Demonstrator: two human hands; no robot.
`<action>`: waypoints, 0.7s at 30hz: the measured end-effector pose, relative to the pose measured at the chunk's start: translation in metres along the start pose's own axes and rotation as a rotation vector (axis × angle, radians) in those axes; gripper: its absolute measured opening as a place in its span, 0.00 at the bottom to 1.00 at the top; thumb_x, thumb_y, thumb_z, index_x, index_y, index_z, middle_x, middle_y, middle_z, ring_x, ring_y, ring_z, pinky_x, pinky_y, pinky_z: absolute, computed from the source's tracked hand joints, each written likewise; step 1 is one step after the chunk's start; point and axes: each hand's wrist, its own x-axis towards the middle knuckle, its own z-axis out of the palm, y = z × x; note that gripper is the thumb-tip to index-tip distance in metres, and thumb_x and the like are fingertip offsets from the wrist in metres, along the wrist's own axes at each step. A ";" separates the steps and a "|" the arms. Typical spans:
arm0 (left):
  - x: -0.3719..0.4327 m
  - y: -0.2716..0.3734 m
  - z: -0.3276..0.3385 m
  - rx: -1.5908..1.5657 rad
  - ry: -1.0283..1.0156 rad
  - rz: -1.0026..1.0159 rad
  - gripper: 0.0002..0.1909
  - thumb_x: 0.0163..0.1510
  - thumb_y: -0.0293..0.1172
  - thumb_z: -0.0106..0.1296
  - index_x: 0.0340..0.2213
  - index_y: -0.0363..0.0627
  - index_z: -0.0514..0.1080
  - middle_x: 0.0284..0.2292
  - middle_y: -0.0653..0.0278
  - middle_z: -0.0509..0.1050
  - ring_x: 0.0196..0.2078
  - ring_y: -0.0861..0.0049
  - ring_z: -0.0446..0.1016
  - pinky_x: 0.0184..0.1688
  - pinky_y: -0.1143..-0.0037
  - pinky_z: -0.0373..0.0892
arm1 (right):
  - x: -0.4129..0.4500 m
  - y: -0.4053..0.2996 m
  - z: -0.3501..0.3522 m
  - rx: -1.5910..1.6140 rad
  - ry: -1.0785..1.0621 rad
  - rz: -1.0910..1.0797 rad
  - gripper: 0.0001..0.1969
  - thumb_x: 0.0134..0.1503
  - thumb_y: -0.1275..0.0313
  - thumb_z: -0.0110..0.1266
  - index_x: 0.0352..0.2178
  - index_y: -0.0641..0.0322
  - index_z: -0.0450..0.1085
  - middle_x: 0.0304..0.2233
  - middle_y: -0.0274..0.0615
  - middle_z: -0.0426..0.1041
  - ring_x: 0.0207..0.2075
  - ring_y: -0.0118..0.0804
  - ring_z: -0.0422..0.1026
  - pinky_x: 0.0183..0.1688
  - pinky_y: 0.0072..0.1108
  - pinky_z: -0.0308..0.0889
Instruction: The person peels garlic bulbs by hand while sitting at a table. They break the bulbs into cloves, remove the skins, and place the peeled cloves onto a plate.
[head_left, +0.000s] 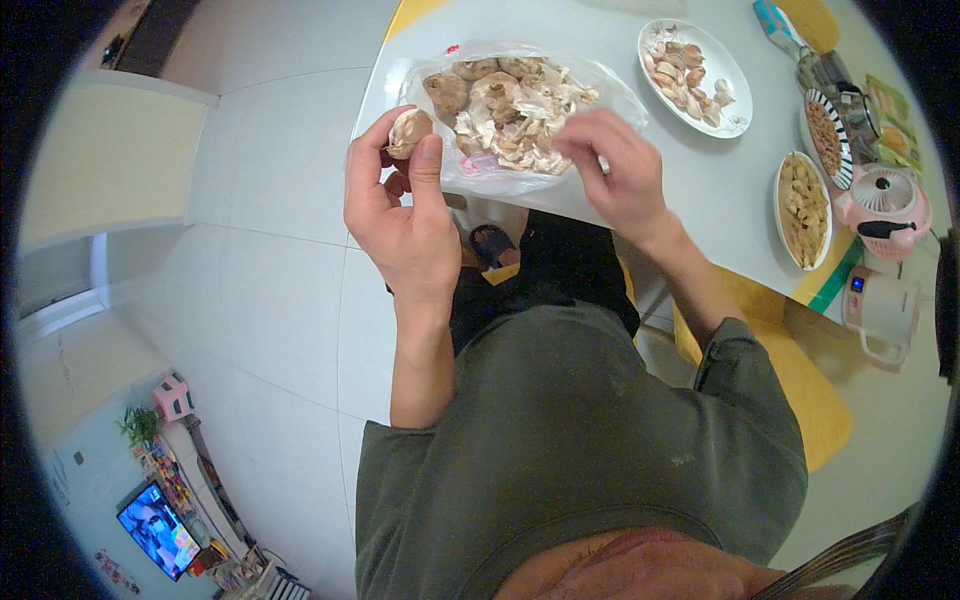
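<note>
My left hand (409, 195) grips a garlic bulb (409, 133) between thumb and fingers, at the left side of an open plastic bag (622, 94). My right hand (619, 169) hovers over the bag's right edge with its fingers drawn together. Motion blur hides whether anything is pinched in its fingertips. Whole garlic bulbs (446, 94) lie at the back left of the bag, and loose papery garlic skins (536, 135) cover its middle and right. Beyond my right hand, a white plate (731, 124) with a floral print holds separated garlic cloves (679, 71).
To the right stand an oval dish (780, 214) of pale food pieces, a striped bowl (844, 169) of small brown pieces, a pink fan (885, 210) and an electric pot (877, 315). The table's near edge (517, 201) runs below my hands. A yellow chair (802, 390) is at right.
</note>
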 end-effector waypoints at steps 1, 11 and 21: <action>-0.001 -0.002 -0.001 0.007 0.006 0.004 0.12 0.63 0.23 0.55 0.47 0.31 0.73 0.42 0.60 0.76 0.44 0.78 0.74 0.47 0.76 0.73 | 0.008 0.008 0.002 0.008 0.000 -0.005 0.09 0.53 0.86 0.59 0.35 0.65 0.76 0.33 0.43 0.77 0.34 0.40 0.77 0.34 0.25 0.71; -0.006 -0.005 0.002 0.074 -0.060 -0.087 0.12 0.62 0.24 0.56 0.47 0.33 0.74 0.41 0.62 0.77 0.43 0.81 0.74 0.43 0.79 0.73 | 0.053 0.047 0.008 -0.012 -0.208 0.184 0.12 0.58 0.79 0.58 0.44 0.58 0.79 0.39 0.44 0.81 0.40 0.36 0.79 0.40 0.24 0.73; 0.000 -0.014 0.031 0.127 -0.129 -0.123 0.13 0.61 0.29 0.57 0.47 0.41 0.74 0.40 0.61 0.77 0.39 0.75 0.77 0.34 0.78 0.73 | 0.047 0.059 0.024 -0.187 -0.207 -0.034 0.12 0.50 0.77 0.58 0.36 0.52 0.80 0.35 0.34 0.79 0.39 0.41 0.76 0.38 0.33 0.73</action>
